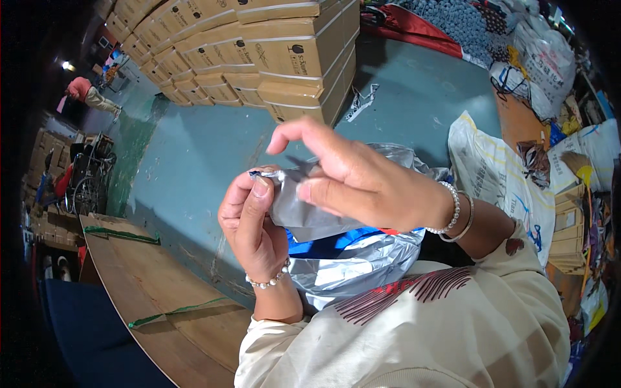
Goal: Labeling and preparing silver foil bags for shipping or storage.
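Over the silver fabric point(362, 268), gripping a grey flap point(291, 210) by its corner

Just above the left end of the silver fabric, pinching the corner of the grey flap with the left hand point(252, 220), thumb and fingers drawn narrow upon it. Showing a small dark-blue bit point(254, 173) at the pinch, too small to identify. Probably held so near the edge to keep the corner firm and the rest of the flap in view.

Poised over the right part of the silver fabric with the right hand point(381, 184), forefinger raised wide of the thumb, thumb laid over the grey flap. Cannot tell of any cloth caught between thumb and the partly hidden lower fingers. Perhaps set there to steady the flap against the left pinch.

Beneath both hands, bunched against the cream sweatshirt point(446, 323), with a bright blue panel point(333, 246) among the silver fabric's folds. Likely kept close to the body to bear the loose bulk and spare both hands for the edge.

Beyond the silver fabric, strapped cartons point(291, 52) in a tall stack, likely piled so to save room. Right of the silver fabric, a crumpled white sack point(501, 174). Left of it, a long brown board point(168, 278) with green straps point(123, 235).
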A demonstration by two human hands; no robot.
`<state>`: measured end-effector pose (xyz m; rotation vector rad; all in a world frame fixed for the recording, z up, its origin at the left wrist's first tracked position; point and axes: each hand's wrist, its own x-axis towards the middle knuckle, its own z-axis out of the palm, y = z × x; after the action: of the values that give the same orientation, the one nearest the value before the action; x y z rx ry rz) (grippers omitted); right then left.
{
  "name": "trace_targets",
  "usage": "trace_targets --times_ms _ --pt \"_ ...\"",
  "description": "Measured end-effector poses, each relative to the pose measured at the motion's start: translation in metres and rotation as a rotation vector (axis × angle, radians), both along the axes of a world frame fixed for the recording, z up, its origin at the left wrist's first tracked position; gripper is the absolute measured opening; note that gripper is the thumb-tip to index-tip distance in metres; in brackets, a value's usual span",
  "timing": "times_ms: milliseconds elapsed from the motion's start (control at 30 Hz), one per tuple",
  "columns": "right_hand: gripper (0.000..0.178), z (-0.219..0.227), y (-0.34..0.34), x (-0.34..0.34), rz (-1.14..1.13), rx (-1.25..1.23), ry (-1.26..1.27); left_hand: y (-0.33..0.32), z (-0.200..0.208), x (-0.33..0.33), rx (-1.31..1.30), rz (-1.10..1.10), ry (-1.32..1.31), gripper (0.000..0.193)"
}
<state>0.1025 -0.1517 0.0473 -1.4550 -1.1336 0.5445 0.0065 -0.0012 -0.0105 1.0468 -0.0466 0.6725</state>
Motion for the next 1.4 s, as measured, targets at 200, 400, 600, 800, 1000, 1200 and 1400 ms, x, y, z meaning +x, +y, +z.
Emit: trace_targets --times_ms 200,400,600,800,1000,1200,1400 --pt "0.044 0.0036 -0.0032 0.0027 -0.03 0.069 0.12 0.0007 0.0008 0.0014 0.0 -0.011 -0.022 0.017" --pt "0.044 0.0031 -0.0048 -0.0029 0.037 -0.051 -0.11 0.0 0.0018 0.001 -0.037 0.046 0.022 0.017" --pt "0.044 0.0008 -0.0027 -0.0019 0.028 -0.033 -0.068 -0.0004 0.0016 0.0001 -0.022 0.036 0.023 0.018" --pt "0.044 0.0002 -0.0027 0.0012 -0.042 0.063 0.063 0.0021 -0.0016 -0.0005 0.001 0.002 0.011 0.017" --pt "0.043 0.004 -0.0067 -0.0025 0.007 -0.019 -0.015 -0.0037 0.0065 0.0034 0.048 0.034 0.036 0.013" --pt "0.043 -0.0024 -0.005 -0.0007 0.041 -0.063 -0.092 -0.0034 0.0039 0.0023 0.076 0.008 0.017 0.015" --pt "0.046 0.0001 -0.0036 -0.0007 0.025 -0.026 0.161 0.001 -0.0006 -0.0016 0.068 -0.008 0.052 0.017"
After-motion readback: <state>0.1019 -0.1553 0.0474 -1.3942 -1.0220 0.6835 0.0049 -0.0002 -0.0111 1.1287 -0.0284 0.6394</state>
